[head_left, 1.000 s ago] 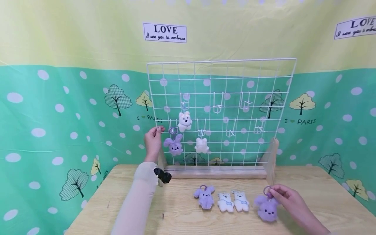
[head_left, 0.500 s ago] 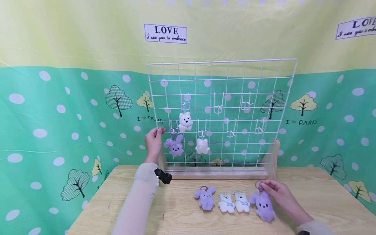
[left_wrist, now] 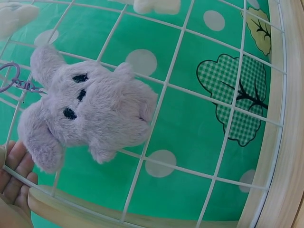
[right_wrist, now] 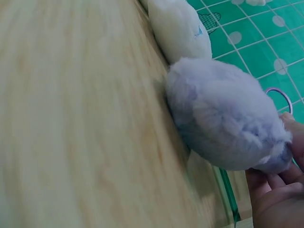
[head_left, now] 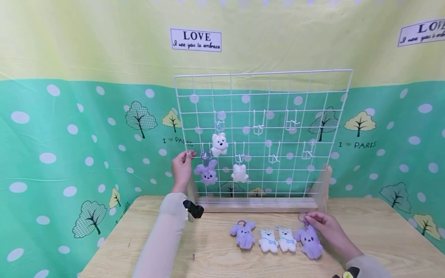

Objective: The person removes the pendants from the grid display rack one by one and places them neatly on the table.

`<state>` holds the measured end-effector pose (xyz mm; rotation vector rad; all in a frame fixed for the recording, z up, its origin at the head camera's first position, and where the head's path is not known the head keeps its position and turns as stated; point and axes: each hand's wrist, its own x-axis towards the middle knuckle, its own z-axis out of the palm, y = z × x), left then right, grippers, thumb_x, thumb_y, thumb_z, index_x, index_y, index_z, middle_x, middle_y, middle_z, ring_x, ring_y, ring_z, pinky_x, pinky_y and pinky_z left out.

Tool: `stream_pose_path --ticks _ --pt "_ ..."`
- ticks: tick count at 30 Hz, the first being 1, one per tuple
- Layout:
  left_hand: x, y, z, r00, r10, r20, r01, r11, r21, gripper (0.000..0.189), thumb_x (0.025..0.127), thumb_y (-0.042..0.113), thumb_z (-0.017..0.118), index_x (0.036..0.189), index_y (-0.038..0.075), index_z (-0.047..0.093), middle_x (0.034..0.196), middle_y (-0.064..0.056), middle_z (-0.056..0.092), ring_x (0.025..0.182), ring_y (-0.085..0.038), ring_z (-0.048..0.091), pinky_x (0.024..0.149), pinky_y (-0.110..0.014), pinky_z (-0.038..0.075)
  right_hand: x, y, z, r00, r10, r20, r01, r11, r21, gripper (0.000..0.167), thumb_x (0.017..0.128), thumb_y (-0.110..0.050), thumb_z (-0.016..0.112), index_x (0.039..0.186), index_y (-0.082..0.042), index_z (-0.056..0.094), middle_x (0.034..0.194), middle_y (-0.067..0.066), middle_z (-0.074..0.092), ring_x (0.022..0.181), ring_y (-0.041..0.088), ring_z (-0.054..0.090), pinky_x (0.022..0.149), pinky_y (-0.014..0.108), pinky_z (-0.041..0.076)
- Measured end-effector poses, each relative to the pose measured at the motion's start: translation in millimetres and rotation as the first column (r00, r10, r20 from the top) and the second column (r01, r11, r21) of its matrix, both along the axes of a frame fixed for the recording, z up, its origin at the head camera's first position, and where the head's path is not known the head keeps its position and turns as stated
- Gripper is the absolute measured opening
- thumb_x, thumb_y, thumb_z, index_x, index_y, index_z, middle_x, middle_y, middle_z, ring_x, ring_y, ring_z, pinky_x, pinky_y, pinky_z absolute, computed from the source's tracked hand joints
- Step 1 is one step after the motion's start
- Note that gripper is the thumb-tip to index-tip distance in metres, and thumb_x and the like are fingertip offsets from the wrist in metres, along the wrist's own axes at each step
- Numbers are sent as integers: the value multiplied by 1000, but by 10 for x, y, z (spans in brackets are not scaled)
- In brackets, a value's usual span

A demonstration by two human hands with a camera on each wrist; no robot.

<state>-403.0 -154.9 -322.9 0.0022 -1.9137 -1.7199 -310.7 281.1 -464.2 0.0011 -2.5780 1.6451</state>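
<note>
My left hand (head_left: 181,170): I grip the left edge of the white wire grid rack (head_left: 257,143).
My right hand (head_left: 330,231): I pinch a purple bunny keychain (head_left: 310,244) by its ring (head_left: 299,217), beside the right-hand white dog keychain (head_left: 286,240).
Counter (head_left: 121,247): the left-hand white dog keychain (head_left: 268,242) lies next to that one, another purple bunny (head_left: 245,236) left of both.
Rack hooks (head_left: 258,129): a hanging white dog (head_left: 219,145) upper left; below, a hanging purple bunny (head_left: 208,173) and a second white plush (head_left: 240,173).
Curtain (head_left: 87,154): yellow above green, printed with trees.

At five o'clock, the purple plush (head_left: 310,242) looked matt and fluffy; the table (head_left: 217,264) at six, smooth grained wood; the backdrop (head_left: 278,48) at twelve, creased cloth; the grid (head_left: 257,143), smooth metal wire.
</note>
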Motion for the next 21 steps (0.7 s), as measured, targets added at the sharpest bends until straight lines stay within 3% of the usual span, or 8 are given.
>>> stream_pose_path --ticks 4,11,21 --pt "-1 -7 -3 1000 -4 1 4 1000 9 26 99 19 48 111 3 65 111 -12 67 110 -21 60 102 -32 43 3 3 -21 1000 2 25 -2 1000 -12 25 93 -18 58 105 3 62 95 5 68 84 5 59 76 17 48" --pt "-12 -4 -12 1000 5 4 -5 1000 9 26 99 19 49 111 4 65 109 -12 68 109 -20 60 101 -32 44 2 35 -100 996 2 92 9 992 -126 23 92 -17 60 104 3 64 93 3 69 84 7 61 75 19 52" --pt "7 3 6 1000 -7 -6 7 1000 10 26 99 20 49 112 3 65 111 -12 67 110 -21 60 102 -32 43 -16 81 -160 993 25 115 -12 993 -116 29 89 -19 65 107 4 65 110 12 68 88 2 62 77 17 50"
